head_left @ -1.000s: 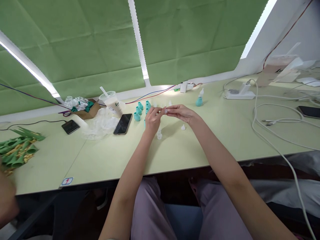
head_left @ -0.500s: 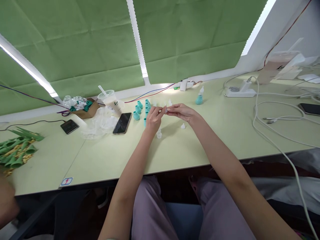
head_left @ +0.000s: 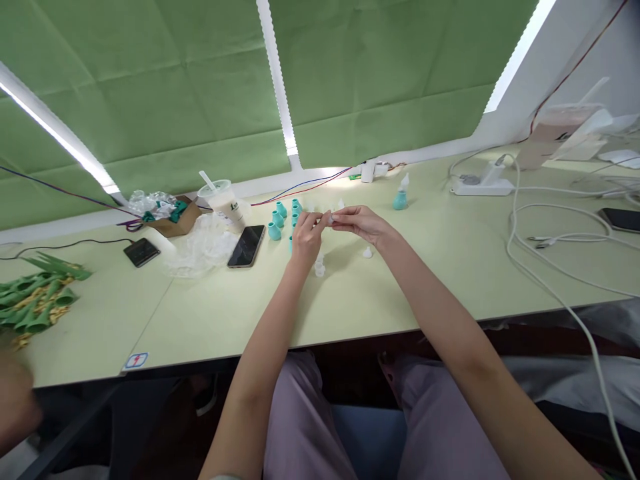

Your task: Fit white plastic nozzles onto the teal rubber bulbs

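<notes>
My left hand [head_left: 306, 239] and my right hand [head_left: 361, 224] meet above the pale green table [head_left: 350, 300], and their fingertips pinch one small clear plastic piece [head_left: 331, 216] between them. Just behind my left hand stands a cluster of several teal rubber bulbs [head_left: 283, 219]. A clear tip [head_left: 319, 268] stands on the table below my left hand. Another small clear tip [head_left: 367, 253] lies beside my right wrist. A teal bulb with a clear tip fitted [head_left: 399, 196] stands farther back to the right.
A black phone [head_left: 246, 246], crumpled clear plastic [head_left: 200, 247], a lidded drink cup with a straw [head_left: 222, 203], a cardboard box [head_left: 174, 220] and a second dark phone [head_left: 141, 252] lie left. Green cones [head_left: 35, 300] sit far left. White cables [head_left: 555, 233], a power strip [head_left: 480, 185] and another phone [head_left: 620, 220] lie right.
Both hands stay together on the small clear piece with only slight finger movement. Nothing on the table has moved.
</notes>
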Demonstrator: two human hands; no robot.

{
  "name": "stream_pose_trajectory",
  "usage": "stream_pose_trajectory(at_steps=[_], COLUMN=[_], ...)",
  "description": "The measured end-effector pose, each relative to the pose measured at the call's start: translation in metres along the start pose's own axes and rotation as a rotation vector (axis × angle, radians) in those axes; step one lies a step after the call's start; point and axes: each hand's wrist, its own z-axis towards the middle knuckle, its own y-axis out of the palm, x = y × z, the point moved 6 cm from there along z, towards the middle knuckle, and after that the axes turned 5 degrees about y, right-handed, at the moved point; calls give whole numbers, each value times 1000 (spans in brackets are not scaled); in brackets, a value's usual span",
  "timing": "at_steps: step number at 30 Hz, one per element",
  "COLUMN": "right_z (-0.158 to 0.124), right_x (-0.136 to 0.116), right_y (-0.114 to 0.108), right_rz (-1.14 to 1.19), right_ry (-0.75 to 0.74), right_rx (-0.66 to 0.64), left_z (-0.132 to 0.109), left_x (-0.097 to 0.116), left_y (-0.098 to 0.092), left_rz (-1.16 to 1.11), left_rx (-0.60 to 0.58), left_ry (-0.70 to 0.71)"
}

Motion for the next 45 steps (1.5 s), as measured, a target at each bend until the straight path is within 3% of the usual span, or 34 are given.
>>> stream_pose_trajectory(at_steps=[7, 13, 16, 22, 26, 29, 34, 38, 45], right_z=[1, 6, 6, -3, -1, 3, 4, 5, 12], right_x=[6, 13, 12, -3, 5, 9, 8, 7, 7], right_y=[-4, -6, -2, 12, 18, 17, 10, -1, -29], right_rz=[24, 65, 81, 82, 66, 77, 91, 76, 102], right_ry=[58, 72, 56, -60, -8, -17, -33, -19, -26], right_rx=[-15, -26, -18, -82, -206, -221, -143, -53, 95], left_z=[0, -1, 0, 9, 12, 14, 17, 19, 9], left_x=[8, 8, 4, 4, 7, 6, 5, -4, -52], left_y=[2, 4, 3, -15, -19, -20, -18, -14, -28], left_rz=[12, 19, 2, -57, -135, -149, -102, -85, -96], left_rx=[-64, -43, -3, 205, 241, 229, 155, 5, -339], left_ry=[93, 113, 37, -173, -229, -246, -232, -232, -330])
